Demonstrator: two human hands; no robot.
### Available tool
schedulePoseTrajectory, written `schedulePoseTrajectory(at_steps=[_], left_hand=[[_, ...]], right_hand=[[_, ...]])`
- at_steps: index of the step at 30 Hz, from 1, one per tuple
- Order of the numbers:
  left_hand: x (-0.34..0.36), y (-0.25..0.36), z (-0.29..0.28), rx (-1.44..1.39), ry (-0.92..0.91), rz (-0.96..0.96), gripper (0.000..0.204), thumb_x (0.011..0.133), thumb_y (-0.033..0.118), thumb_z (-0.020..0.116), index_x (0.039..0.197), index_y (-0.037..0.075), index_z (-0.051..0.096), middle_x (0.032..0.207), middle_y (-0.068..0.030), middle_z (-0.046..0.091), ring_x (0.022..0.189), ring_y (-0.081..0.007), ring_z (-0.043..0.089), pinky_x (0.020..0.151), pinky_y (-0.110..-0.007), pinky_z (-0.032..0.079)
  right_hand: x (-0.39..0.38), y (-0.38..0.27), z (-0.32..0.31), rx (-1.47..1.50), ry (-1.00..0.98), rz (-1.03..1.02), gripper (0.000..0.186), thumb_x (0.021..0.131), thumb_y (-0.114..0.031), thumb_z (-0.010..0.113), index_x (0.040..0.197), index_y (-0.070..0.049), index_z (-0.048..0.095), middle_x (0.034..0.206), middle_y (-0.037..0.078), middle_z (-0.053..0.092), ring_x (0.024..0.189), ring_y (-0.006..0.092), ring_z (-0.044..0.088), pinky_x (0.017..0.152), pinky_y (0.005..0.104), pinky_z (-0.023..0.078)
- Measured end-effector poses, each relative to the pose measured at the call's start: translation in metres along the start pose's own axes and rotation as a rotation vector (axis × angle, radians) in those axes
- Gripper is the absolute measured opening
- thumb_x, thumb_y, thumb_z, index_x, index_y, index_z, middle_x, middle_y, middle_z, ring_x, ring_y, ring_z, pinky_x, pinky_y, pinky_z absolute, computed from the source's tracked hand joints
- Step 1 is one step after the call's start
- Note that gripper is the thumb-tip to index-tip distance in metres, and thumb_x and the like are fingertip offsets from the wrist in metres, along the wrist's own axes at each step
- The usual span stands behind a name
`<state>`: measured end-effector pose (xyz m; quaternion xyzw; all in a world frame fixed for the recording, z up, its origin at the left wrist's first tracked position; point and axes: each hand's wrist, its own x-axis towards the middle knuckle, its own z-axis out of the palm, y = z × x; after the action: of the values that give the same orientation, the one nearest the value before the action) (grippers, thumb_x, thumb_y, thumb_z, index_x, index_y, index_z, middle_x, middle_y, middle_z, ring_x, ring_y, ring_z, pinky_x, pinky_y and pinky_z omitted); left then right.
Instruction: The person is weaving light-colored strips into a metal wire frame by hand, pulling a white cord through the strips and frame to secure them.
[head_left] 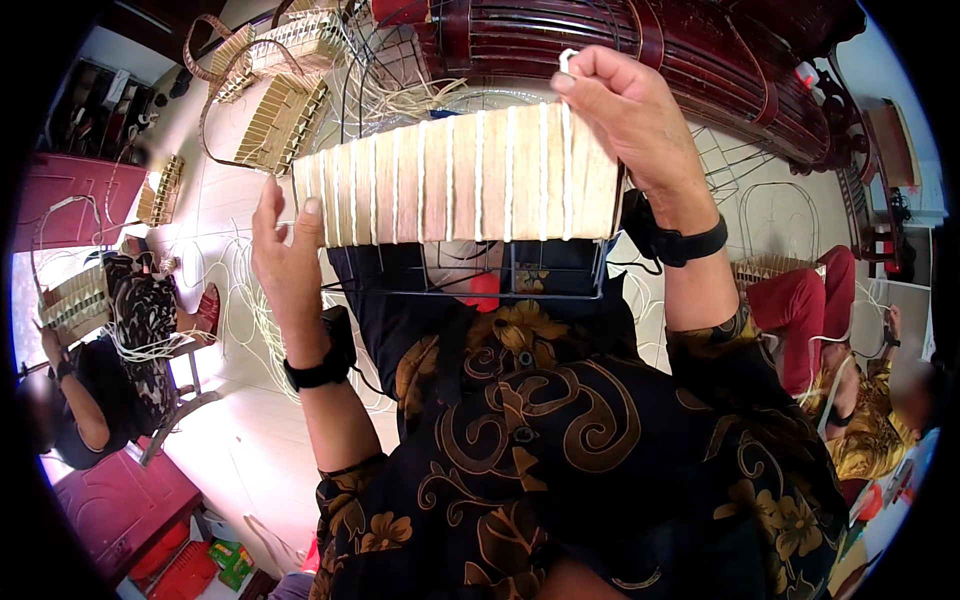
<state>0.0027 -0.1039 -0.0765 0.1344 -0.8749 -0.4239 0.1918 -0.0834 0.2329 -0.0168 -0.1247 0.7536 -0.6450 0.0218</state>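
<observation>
Before me is a partly wrapped basket, a black wire frame [510,293] whose upper side carries a pale, wood-like panel [460,180]. White cord [510,175] crosses the panel in evenly spaced upright lines. My left hand [285,240] grips the panel's left end, thumb on the front face; its other fingers are partly hidden. At the upper right corner my right hand [625,105] is closed, thumb and forefinger pinching the white cord, a short loop of which sticks up above them. The lower part of the wire frame is bare.
Several similar baskets [285,120] with long handles lie on the floor at the upper left. A dark red wooden bench [540,40] stands beyond. Loose pale strands [250,300] lie left of me. Co-workers sit at the left [90,390] and right [860,390], with baskets near them.
</observation>
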Motion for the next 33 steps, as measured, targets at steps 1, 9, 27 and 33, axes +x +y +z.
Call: schedulePoseTrajectory(at_steps=[1,9,27,33], left_hand=[[-0.009,0.018,0.004,0.112,0.15,0.118,0.043,0.092,0.023,0.068,0.129,0.002,0.063,0.121,-0.0149,0.067,0.112,-0.0264,0.062,0.096,-0.036,0.048],[-0.095,0.135,0.01,-0.829,-0.876,-0.331,0.036,0.097,0.0,0.052,0.132,-0.003,0.059,0.091,-0.0067,0.066,0.063,-0.007,0.055,0.055,-0.019,0.042],[-0.118,0.137,0.034,-0.862,-1.063,-0.197,0.087,0.093,-0.002,0.056,0.16,0.004,0.001,0.117,-0.0116,0.06,0.086,-0.0102,0.058,0.077,-0.023,0.049],[-0.122,0.137,0.038,-0.96,-1.082,-0.246,0.094,0.093,-0.001,0.059,0.159,0.006,-0.007,0.126,-0.0143,0.057,0.093,-0.0125,0.06,0.081,-0.025,0.051]], right_hand=[[0.0,-0.004,0.002,-0.087,0.0,0.009,0.015,0.096,-0.017,0.065,0.085,-0.01,0.059,0.074,-0.01,0.052,0.066,-0.002,0.045,0.057,0.0165,0.035],[0.005,0.0,0.029,-0.045,-0.019,0.04,0.013,0.097,-0.016,0.065,0.086,-0.01,0.06,0.074,-0.011,0.052,0.064,-0.0033,0.043,0.055,0.0155,0.032],[0.006,0.009,0.023,-0.003,0.014,0.055,0.013,0.096,-0.018,0.067,0.09,-0.006,0.064,0.078,-0.006,0.062,0.068,0.001,0.054,0.061,0.0184,0.042],[0.006,0.012,0.024,0.055,0.032,0.066,0.011,0.096,-0.017,0.067,0.093,-0.006,0.065,0.08,-0.004,0.066,0.069,0.0018,0.058,0.062,0.0184,0.044]])
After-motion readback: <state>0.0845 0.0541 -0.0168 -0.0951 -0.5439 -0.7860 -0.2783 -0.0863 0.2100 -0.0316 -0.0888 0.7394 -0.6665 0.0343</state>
